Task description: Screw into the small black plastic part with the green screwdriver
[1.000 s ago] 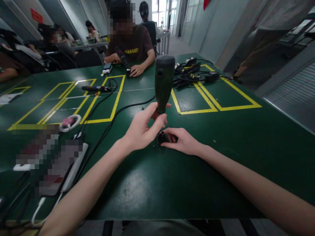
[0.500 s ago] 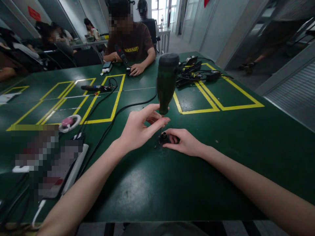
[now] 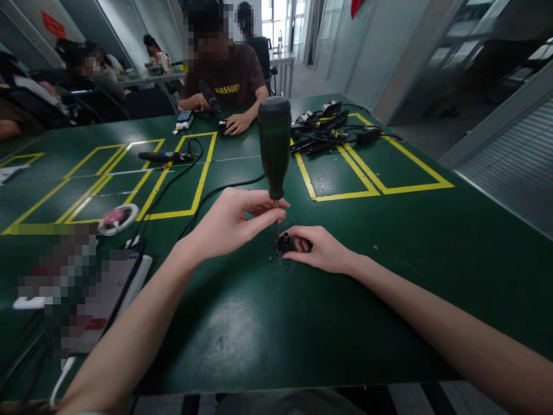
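Observation:
Thumb and fingers of my left hand are closed round the thin shaft of a screwdriver, just below its handle. The handle is dark green with a black cap and stands nearly upright, leaning slightly left at the top. The shaft's lower end reaches the left side of a small black part on the table; whether the tip sits in a screw cannot be made out. That part has a short round tube sticking up. My right hand pinches it from the right. Tiny bits lie just to its left.
The green table carries yellow tape outlines. Black cables and devices are heaped beyond the screwdriver. A corded tool, a pink-and-white ring and blurred-out devices lie left. Across the table, a person works with a similar tool.
The screwdriver's handle has swung left, from a rightward lean to nearly upright, and my left hand has shifted slightly left with it. My right hand keeps its hold on the black part.

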### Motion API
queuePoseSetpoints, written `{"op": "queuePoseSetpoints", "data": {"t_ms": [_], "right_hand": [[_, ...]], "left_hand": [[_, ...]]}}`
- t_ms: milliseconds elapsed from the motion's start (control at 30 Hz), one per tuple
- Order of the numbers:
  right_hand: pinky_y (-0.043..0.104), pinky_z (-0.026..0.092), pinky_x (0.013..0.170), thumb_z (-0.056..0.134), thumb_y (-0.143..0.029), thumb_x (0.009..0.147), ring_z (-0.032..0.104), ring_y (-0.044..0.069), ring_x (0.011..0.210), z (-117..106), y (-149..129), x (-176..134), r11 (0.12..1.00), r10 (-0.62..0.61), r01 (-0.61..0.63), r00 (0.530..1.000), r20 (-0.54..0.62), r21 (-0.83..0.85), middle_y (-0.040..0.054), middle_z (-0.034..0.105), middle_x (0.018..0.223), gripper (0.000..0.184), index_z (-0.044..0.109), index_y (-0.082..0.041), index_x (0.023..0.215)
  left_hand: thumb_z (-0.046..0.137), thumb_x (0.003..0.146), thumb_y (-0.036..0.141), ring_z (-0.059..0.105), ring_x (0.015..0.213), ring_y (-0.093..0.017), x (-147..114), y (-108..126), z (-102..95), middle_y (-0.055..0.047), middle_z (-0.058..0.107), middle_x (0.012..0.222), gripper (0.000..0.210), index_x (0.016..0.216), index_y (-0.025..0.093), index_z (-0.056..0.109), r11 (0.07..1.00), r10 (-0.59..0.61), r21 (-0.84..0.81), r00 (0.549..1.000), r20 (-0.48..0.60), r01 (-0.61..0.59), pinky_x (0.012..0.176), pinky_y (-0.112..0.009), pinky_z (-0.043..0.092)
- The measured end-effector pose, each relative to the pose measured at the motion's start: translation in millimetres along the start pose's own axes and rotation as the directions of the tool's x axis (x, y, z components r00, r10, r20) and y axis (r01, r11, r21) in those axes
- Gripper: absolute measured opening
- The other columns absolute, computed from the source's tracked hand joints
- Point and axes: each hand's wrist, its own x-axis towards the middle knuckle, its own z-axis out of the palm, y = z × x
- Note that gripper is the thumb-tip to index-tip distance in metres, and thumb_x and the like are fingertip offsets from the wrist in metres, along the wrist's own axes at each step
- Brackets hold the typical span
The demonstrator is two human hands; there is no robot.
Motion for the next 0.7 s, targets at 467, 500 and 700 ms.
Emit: {"op": "queuePoseSetpoints", "data": {"t_ms": [467,500,700], "right_hand": [[0.024,0.041,0.060,0.079,-0.038,0.090,0.052,0.012,0.057,0.8,1.0,0.2,1.000,-0.003,0.003,1.000,0.004,0.019,-0.0042,0.061,0.068,0.032,0.069,-0.017,0.112],[0.024,0.041,0.060,0.079,-0.038,0.090,0.052,0.012,0.057,1.2,1.0,0.5,1.000,-0.003,0.003,1.000,0.003,0.017,-0.0043,0.061,0.068,0.032,0.069,-0.017,0.112],[0.025,0.042,0.062,0.081,-0.035,0.088,0.055,0.012,0.060,1.1,-0.5,1.2,1.000,0.002,-0.002,1.000,0.004,0.011,-0.0041,0.061,0.070,0.032,0.069,-0.017,0.113]], "left_hand": [[0.065,0.093,0.027,0.080,0.079,-0.015,-1.3,1.5,-2.7,-0.005,0.083,0.091,0.019,0.094,0.015,0.080,0.998,0.050,0.031,0.999,0.021,-0.050,0.066,-0.018,0.061],[0.065,0.093,0.028,0.080,0.079,-0.015,-1.1,1.9,-2.9,-0.005,0.083,0.090,0.020,0.094,0.016,0.080,0.998,0.054,0.037,0.998,0.020,-0.054,0.067,-0.019,0.061],[0.070,0.092,0.031,0.078,0.077,-0.014,0.8,0.8,-3.6,-0.003,0.082,0.085,0.018,0.090,0.016,0.079,0.996,0.055,0.063,0.998,0.006,-0.056,0.067,-0.017,0.059]]}}
